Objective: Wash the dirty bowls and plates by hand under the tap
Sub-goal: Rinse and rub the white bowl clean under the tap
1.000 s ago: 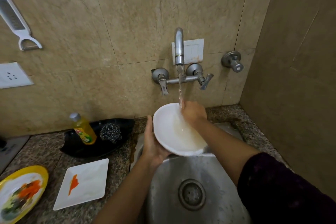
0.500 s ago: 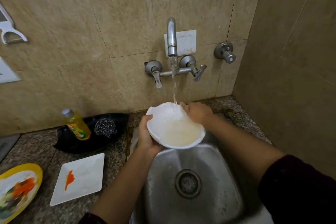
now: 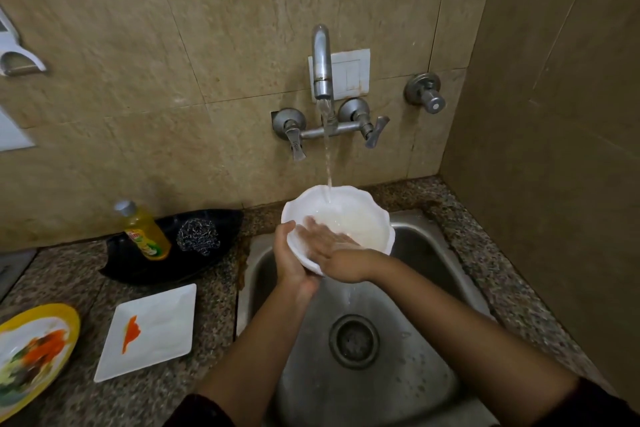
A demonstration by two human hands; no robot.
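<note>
Bowl (image 3: 349, 218) under tap (image 3: 322, 59) stream, over sink (image 3: 433, 340). Left hand (image 3: 294, 260) grips rim from below. Right hand (image 3: 332, 250) flat, fingers straight, pressing inside.

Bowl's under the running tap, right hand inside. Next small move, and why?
Probably sweep the right hand round the inside of the bowl toward its far wall: its fingers lie flat on the near-left side, the water lands by the far rim, and the left hand grips the bowl.

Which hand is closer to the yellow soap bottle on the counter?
Left. The left hand grips the rim of the white bowl on the side toward the soap bottle; the right hand lies flat inside the bowl, farther from the bottle.
</note>
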